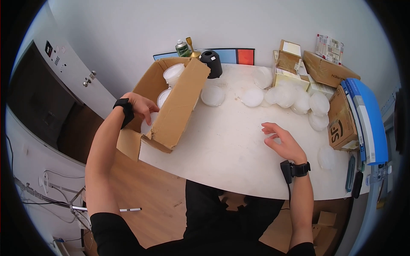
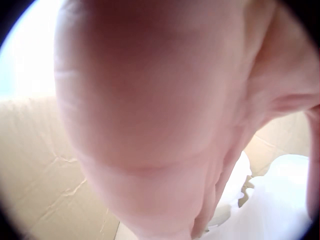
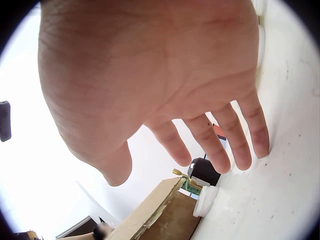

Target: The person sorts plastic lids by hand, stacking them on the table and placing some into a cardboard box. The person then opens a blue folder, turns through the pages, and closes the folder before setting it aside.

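The left hand (image 1: 142, 105) reaches down into the open cardboard box (image 1: 181, 109), its fingers bent over a white round plastic tub (image 1: 147, 123) at the near end. In the left wrist view the thumb and a finger come down on either side of white plastic (image 2: 272, 200); the fingertips are out of sight. Two more white tubs (image 1: 173, 73) lie farther back in the box. Over the right part of the table, the right hand (image 1: 287, 145) hovers with fingers extended and thumb apart, holding nothing. Its bare palm (image 3: 160, 65) fills the right wrist view.
Several translucent round tubs (image 1: 285, 96) cluster at the table's right rear, before stacked cartons (image 1: 290, 64). Blue binders (image 1: 369, 119) stand along the right edge. Behind the box are a black cylinder (image 1: 211, 64) and a spray can (image 1: 183, 49). One tub (image 1: 212, 95) sits beside the box.
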A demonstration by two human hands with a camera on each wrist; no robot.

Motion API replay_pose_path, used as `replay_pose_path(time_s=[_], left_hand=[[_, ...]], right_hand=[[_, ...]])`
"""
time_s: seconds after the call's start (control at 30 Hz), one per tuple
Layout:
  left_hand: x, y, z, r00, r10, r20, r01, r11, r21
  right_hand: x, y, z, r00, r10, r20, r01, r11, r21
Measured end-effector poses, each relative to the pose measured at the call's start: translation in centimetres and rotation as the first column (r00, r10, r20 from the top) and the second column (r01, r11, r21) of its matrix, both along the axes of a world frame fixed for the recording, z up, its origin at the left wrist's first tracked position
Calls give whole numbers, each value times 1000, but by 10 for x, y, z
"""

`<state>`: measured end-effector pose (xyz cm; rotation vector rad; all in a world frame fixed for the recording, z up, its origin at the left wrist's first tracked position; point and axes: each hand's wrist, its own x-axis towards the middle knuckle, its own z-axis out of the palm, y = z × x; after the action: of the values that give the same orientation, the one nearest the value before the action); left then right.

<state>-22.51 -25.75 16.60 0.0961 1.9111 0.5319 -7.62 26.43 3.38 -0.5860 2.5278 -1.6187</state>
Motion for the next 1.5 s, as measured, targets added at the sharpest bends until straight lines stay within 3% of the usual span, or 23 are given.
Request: replay_pose_path(time_s=[0.1, 0.17, 0.3, 0.33, 0.53, 0.6, 0.63, 0.7, 0.73, 0.8, 0.87, 0.9, 0.97, 1.0, 1.07, 1.13, 1.27, 1.33, 1.37, 1.43, 1.47, 1.5], left_hand=[[-8, -4, -17, 994, -98, 52, 98, 995, 4], [-18, -22, -33, 969, -224, -107, 227, 974, 22], [-24, -21, -26, 893, -420, -163, 404, 906, -122], [-9, -2, -12, 897, -353, -266, 335, 936, -110], [-8, 8, -2, 818, -450, -359, 364, 887, -285], [15, 33, 24, 751, -527, -397, 297, 807, -510], [19, 37, 33, 753, -526, -395, 293, 806, -514], [26, 41, 50, 768, -340, -542, 96, 899, -428], [35, 48, 60, 773, -333, -540, 84, 898, -433], [59, 70, 82, 502, -287, -816, 23, 948, -319], [86, 113, 106, 404, -262, -877, 44, 963, -267], [94, 130, 106, 405, -258, -877, 30, 963, -269], [107, 160, 104, 293, -132, -947, 267, 962, -52], [112, 176, 99, 292, -128, -948, 259, 964, -51], [119, 206, 83, 274, -210, -938, 450, 891, -68], [112, 228, 56, 263, -271, -926, 496, 861, -111], [70, 263, -15, 347, -368, -863, 447, 874, -192], [40, 269, -61, 349, -373, -860, 283, 916, -282], [27, 271, -76, 347, -373, -861, 281, 917, -284], [8, 273, -98, 343, -249, -905, 17, 966, -259], [1, 272, -109, 341, -256, -905, 20, 964, -265], [-4, 270, -118, 288, -193, -938, -89, 970, -227]], right_hand=[[2, 0, 2, 999, -37, 23, 37, 999, 6], [2, 0, 2, 999, -14, 37, 13, 1000, 16], [3, 0, 1, 999, -38, 35, 37, 999, 33], [2, -1, 0, 1000, -11, 7, 11, 999, 46], [2, 0, 1, 999, -25, 30, 21, 993, 114], [2, 1, -1, 1000, -19, 17, 17, 993, 119], [1, 0, -1, 1000, -5, -2, 5, 991, 134], [1, 0, -1, 1000, -2, 7, 1, 993, 121], [1, 0, -1, 1000, -6, 15, 4, 994, 113], [2, -1, -1, 1000, -2, 22, 0, 993, 114], [1, -1, -1, 1000, 0, 26, -3, 993, 121], [1, -1, -1, 1000, -2, 23, 0, 993, 121], [1, -2, -1, 1000, 3, 18, -6, 992, 124], [1, -1, -1, 1000, 0, 23, -2, 993, 115], [2, -2, 0, 1000, -2, 27, -1, 994, 106], [2, -2, 1, 999, -19, 37, 15, 995, 96], [3, -2, 3, 999, -22, 42, 18, 996, 92], [3, -1, 3, 997, -30, 64, 25, 997, 73], [2, 0, 2, 998, -28, 61, 24, 997, 72], [1, 1, 0, 995, -38, 87, 33, 998, 53], [1, 1, 0, 995, -41, 85, 37, 998, 47], [1, 2, 1, 995, -44, 88, 39, 997, 59]])
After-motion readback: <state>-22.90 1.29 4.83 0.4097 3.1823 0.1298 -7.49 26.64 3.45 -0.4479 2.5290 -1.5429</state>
